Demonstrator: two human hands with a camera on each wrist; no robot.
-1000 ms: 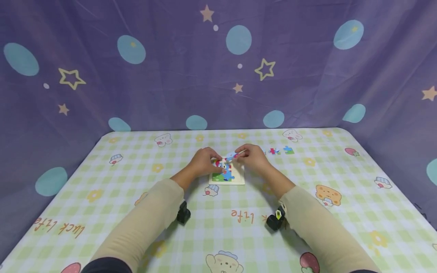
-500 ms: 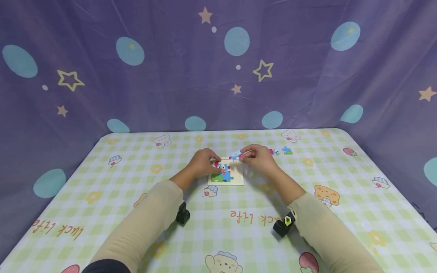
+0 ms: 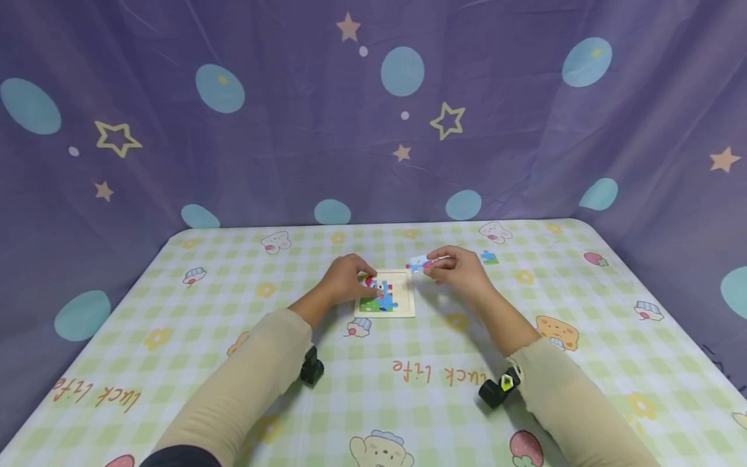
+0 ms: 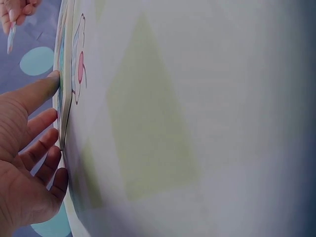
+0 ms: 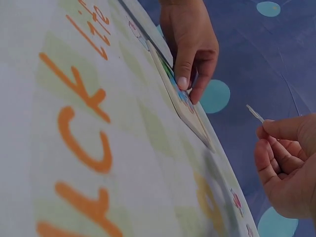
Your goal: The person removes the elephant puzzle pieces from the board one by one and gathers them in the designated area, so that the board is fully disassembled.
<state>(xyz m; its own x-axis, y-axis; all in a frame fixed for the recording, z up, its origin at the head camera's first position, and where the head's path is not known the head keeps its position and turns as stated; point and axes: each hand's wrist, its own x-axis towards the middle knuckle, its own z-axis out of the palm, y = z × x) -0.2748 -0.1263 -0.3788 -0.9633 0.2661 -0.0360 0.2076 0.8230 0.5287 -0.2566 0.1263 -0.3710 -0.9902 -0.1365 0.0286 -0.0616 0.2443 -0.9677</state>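
Note:
A square wooden puzzle board (image 3: 404,295) lies flat on the table; its left part holds joined pieces with a blue cartoon figure, its right part is bare wood. My left hand (image 3: 345,279) holds the board's left side. Its thumb (image 4: 42,91) lies over the pieces and the other fingertips touch the rim in the left wrist view. To the right, my right hand (image 3: 462,272) pinches a jigsaw piece (image 3: 417,263), pale with blue and red, raised off the table. The right wrist view shows that piece (image 5: 255,113) edge-on between thumb and forefinger.
Another jigsaw piece (image 3: 489,257), blue and green, lies on the checked tablecloth (image 3: 373,363) beyond my right hand. A purple curtain (image 3: 292,130) hangs behind the table. Black wrist cameras are strapped below both hands.
My right hand has drawn the pinched piece off the board's far edge and moved right, uncovering the bare wood and covering a red loose piece. My left hand stays on the board.

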